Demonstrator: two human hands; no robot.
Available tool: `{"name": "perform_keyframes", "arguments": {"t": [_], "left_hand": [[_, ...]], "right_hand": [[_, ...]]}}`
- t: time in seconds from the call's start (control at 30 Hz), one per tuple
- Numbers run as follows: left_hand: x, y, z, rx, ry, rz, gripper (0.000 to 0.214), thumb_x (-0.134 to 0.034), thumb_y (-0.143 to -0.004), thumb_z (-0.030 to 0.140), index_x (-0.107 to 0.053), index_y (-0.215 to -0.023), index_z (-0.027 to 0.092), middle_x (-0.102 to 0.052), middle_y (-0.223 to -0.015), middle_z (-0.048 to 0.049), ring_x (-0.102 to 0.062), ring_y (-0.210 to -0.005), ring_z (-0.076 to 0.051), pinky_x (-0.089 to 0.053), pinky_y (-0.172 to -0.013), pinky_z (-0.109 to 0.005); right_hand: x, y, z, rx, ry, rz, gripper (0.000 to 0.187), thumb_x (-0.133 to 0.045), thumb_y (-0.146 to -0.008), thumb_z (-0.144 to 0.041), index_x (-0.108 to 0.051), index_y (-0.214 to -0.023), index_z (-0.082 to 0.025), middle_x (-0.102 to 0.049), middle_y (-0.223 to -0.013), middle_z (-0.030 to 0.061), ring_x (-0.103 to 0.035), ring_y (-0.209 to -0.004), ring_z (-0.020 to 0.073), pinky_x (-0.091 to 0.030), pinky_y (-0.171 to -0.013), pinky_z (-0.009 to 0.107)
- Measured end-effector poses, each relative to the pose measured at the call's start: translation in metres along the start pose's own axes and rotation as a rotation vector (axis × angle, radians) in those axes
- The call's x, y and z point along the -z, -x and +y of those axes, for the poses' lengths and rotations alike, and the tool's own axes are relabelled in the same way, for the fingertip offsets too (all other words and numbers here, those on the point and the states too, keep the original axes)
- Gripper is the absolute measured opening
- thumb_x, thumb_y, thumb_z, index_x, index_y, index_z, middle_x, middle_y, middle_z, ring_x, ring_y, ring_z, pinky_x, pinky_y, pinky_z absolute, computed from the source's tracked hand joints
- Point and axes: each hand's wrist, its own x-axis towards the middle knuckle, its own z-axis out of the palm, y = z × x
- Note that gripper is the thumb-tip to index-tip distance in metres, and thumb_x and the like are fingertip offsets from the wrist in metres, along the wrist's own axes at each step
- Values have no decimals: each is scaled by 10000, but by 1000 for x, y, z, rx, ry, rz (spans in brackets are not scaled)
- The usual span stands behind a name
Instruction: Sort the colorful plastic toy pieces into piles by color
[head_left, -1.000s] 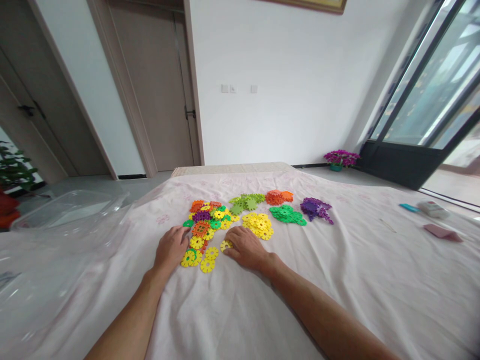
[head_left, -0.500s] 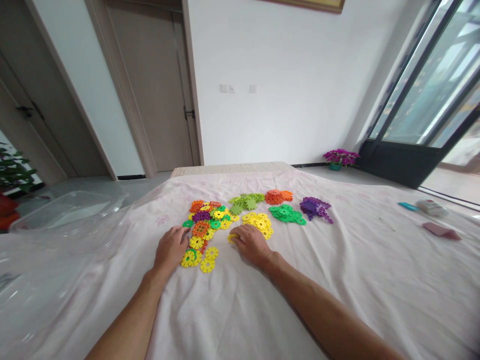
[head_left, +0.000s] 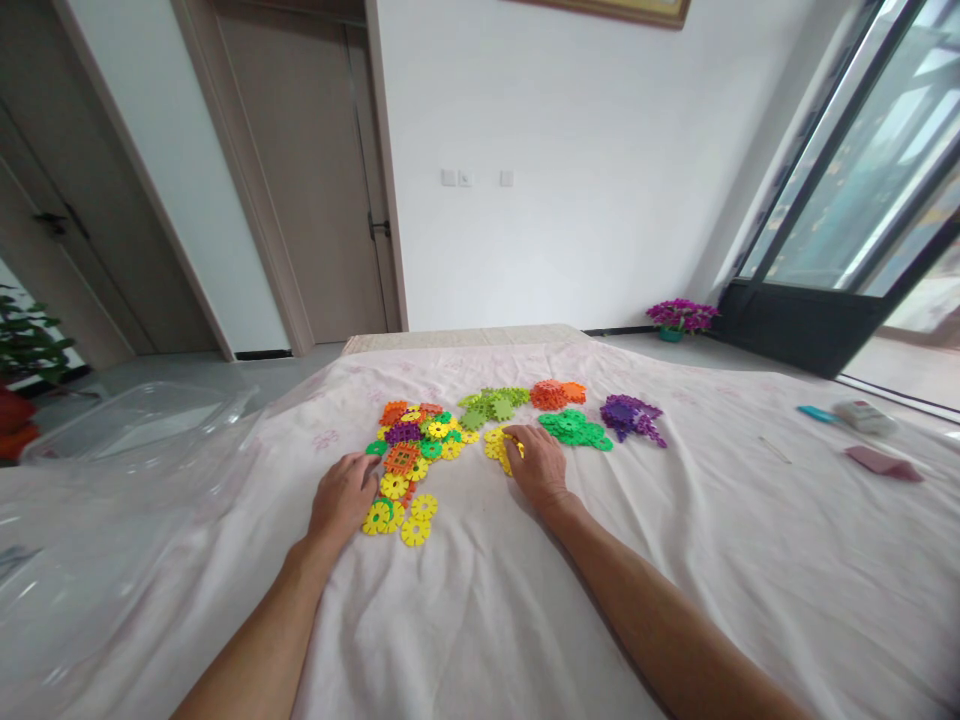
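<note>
My left hand (head_left: 345,497) rests on the cloth against the left edge of a mixed heap of snowflake discs (head_left: 403,458), fingers loosely apart and holding nothing. The heap has orange, purple, green and yellow pieces, round and square, with several yellow discs (head_left: 415,531) lying at its near end. My right hand (head_left: 538,462) is over the pile of yellow snowflake discs (head_left: 493,444), its fingers bent down around a yellow disc at the pile; the palm hides part of the pile. Just beyond lie piles of green discs (head_left: 574,428) and light green pieces (head_left: 493,404).
Orange pieces (head_left: 551,394) and purple pieces (head_left: 628,415) form piles farther back and right. Clear plastic containers (head_left: 142,430) stand at the left. At the right lie a blue item (head_left: 816,412), a white item (head_left: 864,416) and a pink item (head_left: 885,462) on the bedsheet (head_left: 712,540).
My right hand has moved right and slightly away from me, bringing a yellow disc from the open cloth to the yellow pile. My left hand has stayed in place.
</note>
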Motion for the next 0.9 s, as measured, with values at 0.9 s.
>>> {"name": "perform_keyframes", "arguments": {"t": [0.9], "left_hand": [[0,0,1,-3,-3,4,301,-455,-884,219,-631,-1128,213,-635,-1190,-63,-573,-1111,-198,-418,-969,-313]], "right_hand": [[-3,13,-42,410,-24,-417,490,-468,-962,-438,-433,-1410,-241,-472,-1401,90,-348,-1292,246,-264,-1095,420]]}}
